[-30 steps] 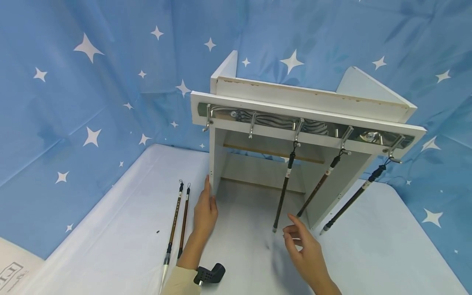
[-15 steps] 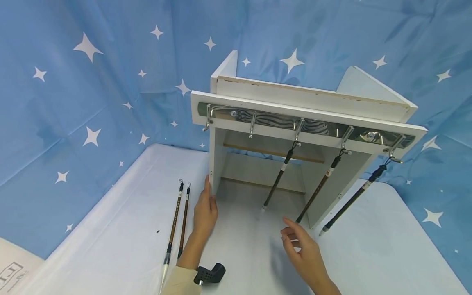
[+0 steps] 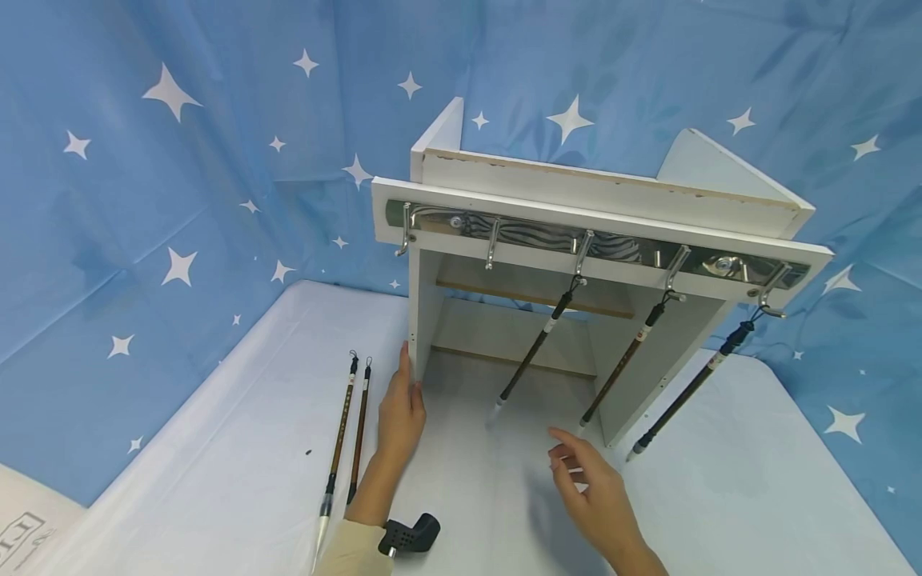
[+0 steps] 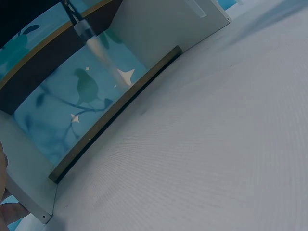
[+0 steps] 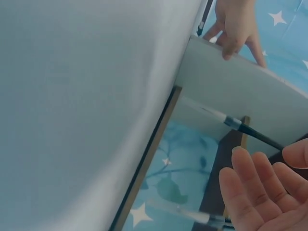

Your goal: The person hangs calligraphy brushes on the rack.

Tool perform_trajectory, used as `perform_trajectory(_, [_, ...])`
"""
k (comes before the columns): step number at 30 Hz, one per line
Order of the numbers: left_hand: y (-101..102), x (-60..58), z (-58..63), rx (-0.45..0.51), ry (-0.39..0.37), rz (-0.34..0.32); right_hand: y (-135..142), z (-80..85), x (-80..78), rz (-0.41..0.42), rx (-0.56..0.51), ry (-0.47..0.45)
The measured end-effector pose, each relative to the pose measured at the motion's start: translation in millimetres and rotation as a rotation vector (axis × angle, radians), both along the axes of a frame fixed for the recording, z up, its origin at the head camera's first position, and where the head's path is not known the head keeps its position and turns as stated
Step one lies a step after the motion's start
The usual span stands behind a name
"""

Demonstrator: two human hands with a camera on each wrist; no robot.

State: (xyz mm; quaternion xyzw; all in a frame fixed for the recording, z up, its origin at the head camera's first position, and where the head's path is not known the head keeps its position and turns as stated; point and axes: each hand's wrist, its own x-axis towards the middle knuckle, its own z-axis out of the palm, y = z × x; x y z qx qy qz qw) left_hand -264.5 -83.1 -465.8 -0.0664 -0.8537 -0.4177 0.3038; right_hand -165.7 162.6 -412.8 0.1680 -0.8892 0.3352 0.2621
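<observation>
A white shelf unit (image 3: 425, 300) carries a metal hook rail (image 3: 533, 234) along its front. My left hand (image 3: 400, 416) grips the edge of its left side panel, thumb on the inner face; the right wrist view also shows this left hand (image 5: 236, 29). Three calligraphy brushes hang by their loops: one from the middle hook (image 3: 536, 346), slanting left, and two (image 3: 625, 364) from the hooks to the right. Below them my right hand (image 3: 594, 488) hovers with relaxed, slightly bent fingers, holding nothing. In the right wrist view its fingers (image 5: 262, 192) are near a hanging brush.
Two more calligraphy brushes (image 3: 342, 428) lie side by side on the white cloth (image 3: 238, 448), left of the shelf. The two left hooks (image 3: 493, 244) bear nothing. Behind stands a blue star-patterned curtain (image 3: 238, 120). A printed white box (image 3: 29, 520) is at lower left.
The lower end of the middle brush has swung left and back. My right hand has drifted slightly left and down. My left hand has stayed on the panel.
</observation>
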Motion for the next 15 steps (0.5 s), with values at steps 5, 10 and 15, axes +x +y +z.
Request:
perform_trajectory(5, [-0.1,-0.1,0.6,0.011,-0.014,-0.007,13.3,5.5,-4.5,-0.017,-0.044,0.127])
perform_trajectory(10, [0.0,-0.4,0.7,0.012,-0.022,-0.011,40.2,9.8,-10.6,-0.008,-0.303,0.207])
perform_trajectory(15, [-0.5,-0.6,0.1,0.011,-0.012,-0.007,65.9,21.9,-12.4,-0.172,-0.475,0.231])
